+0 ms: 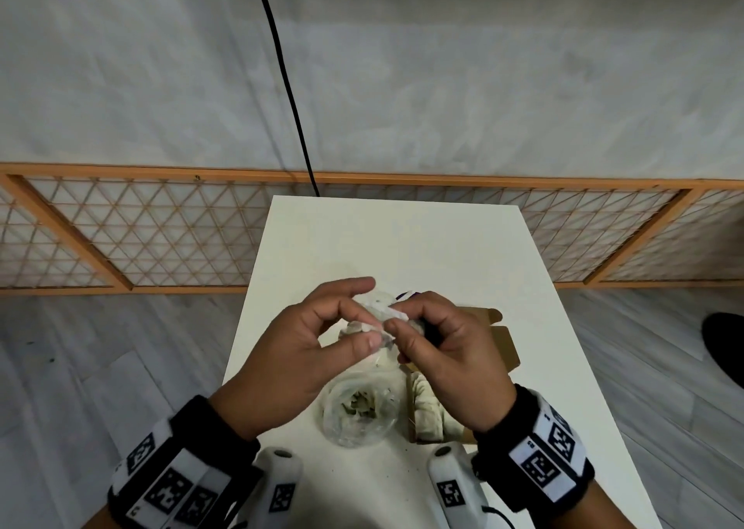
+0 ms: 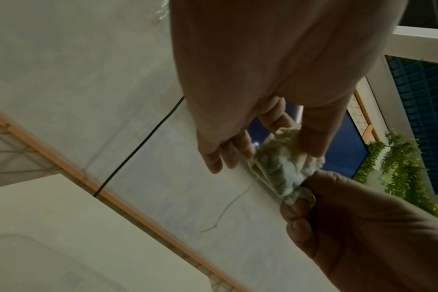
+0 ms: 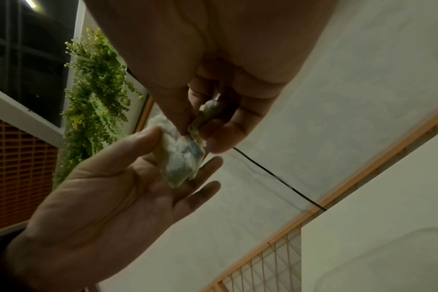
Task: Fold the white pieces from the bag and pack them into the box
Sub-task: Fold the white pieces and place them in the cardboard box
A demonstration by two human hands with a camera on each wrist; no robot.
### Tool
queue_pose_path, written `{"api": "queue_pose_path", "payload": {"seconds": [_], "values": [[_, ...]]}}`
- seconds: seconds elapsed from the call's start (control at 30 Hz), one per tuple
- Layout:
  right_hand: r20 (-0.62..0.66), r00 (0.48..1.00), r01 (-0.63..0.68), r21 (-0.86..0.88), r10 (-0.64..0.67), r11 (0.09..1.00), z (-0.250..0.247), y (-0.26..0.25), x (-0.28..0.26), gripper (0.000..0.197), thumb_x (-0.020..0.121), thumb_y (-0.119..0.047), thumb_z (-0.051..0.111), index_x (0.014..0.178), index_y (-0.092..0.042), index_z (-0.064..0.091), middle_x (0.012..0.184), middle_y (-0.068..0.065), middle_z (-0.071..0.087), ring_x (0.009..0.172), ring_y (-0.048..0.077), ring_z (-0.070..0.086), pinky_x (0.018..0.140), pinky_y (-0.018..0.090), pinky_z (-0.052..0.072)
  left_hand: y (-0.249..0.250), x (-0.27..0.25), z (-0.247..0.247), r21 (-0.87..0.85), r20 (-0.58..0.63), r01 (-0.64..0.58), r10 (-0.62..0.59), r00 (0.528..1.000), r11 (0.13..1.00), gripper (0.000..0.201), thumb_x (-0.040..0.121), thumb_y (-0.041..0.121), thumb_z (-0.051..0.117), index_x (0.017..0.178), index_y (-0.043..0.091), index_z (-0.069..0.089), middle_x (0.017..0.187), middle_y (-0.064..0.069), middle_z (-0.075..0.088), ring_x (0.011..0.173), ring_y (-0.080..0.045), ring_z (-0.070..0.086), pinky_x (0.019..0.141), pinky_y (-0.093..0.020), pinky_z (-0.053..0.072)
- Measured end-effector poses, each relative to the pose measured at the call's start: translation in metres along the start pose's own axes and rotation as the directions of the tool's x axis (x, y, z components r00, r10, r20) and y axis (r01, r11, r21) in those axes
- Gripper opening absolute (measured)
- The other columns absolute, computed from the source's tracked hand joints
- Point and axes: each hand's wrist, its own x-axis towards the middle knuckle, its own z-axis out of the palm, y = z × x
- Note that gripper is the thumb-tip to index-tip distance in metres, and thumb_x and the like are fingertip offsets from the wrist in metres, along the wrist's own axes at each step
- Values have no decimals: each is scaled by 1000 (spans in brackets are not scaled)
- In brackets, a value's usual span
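Both hands are raised above the white table [image 1: 402, 238], holding one crumpled white piece [image 1: 376, 313] between them. My left hand [image 1: 354, 319] pinches its left side with thumb and fingers. My right hand [image 1: 402, 323] pinches its right end. The piece [image 2: 283, 168] shows greenish bits inside from the left wrist view, and it [image 3: 183, 158] lies against the left hand's fingers in the right wrist view. Below the hands a clear plastic bag [image 1: 358, 411] lies open on the table. To its right stands the brown cardboard box [image 1: 503, 339] with folded white pieces [image 1: 430, 403] inside.
A black cable [image 1: 286, 81] runs from the table's far edge across the grey floor. A wooden lattice screen [image 1: 161, 230] lies behind the table. A dark round object [image 1: 724, 343] sits at the right edge. Green foliage [image 3: 95, 94] hangs by a window.
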Motion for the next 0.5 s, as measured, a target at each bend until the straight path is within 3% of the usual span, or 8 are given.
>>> {"api": "queue_pose_path", "payload": {"seconds": [0.1, 0.2, 0.23, 0.33, 0.37, 0.5], "values": [[36, 999, 10, -72, -8, 997, 3, 1, -3, 7, 96, -17, 70, 99, -19, 76, 92, 5, 69, 78, 27, 66, 69, 57, 55, -1, 4, 6, -67, -16, 38, -39, 999, 997, 5, 93, 8, 74, 96, 6, 72, 114, -8, 76, 105, -19, 72, 94, -40, 58], [29, 999, -24, -37, 25, 999, 6, 1, -5, 10, 94, -15, 71, 101, -20, 77, 93, 5, 70, 80, 29, 66, 71, 58, 56, -3, 6, 7, -101, -128, 86, -99, 987, 991, 5, 94, 5, 70, 95, 9, 73, 99, -13, 78, 86, -21, 72, 76, -28, 58], [21, 998, -58, 4, 58, 998, 6, 0, -5, 13, 93, -14, 70, 103, -20, 77, 95, 5, 71, 81, 31, 66, 71, 55, 57, -5, 6, 6, -106, -163, 97, -114, 980, 990, 7, 94, 6, 70, 95, 11, 73, 98, -12, 77, 86, -19, 71, 74, -26, 57], [1, 985, -169, 199, 173, 965, 1, -3, -5, 23, 91, -9, 62, 109, -13, 76, 93, 1, 73, 80, 23, 68, 70, 27, 58, -11, 6, 2, -137, -223, 122, -151, 963, 983, 14, 93, 8, 71, 102, 18, 73, 96, -6, 75, 85, -16, 68, 73, -25, 57], [-1, 981, -189, 250, 195, 950, -1, -5, -4, 24, 91, -11, 61, 111, -10, 75, 91, 2, 72, 81, 23, 67, 72, 26, 57, -13, 6, 1, -150, -233, 128, -161, 959, 980, 17, 93, 8, 71, 104, 21, 73, 99, -6, 75, 87, -16, 68, 75, -28, 57], [-40, 973, -190, 423, 228, 886, -1, -4, 1, 28, 94, -5, 66, 122, -8, 66, 90, 5, 65, 80, 27, 66, 76, 38, 60, -18, 5, 0, -190, -247, 120, -166, 955, 974, 28, 89, 16, 77, 112, 30, 70, 113, -15, 71, 92, -16, 67, 83, -39, 56]]}}
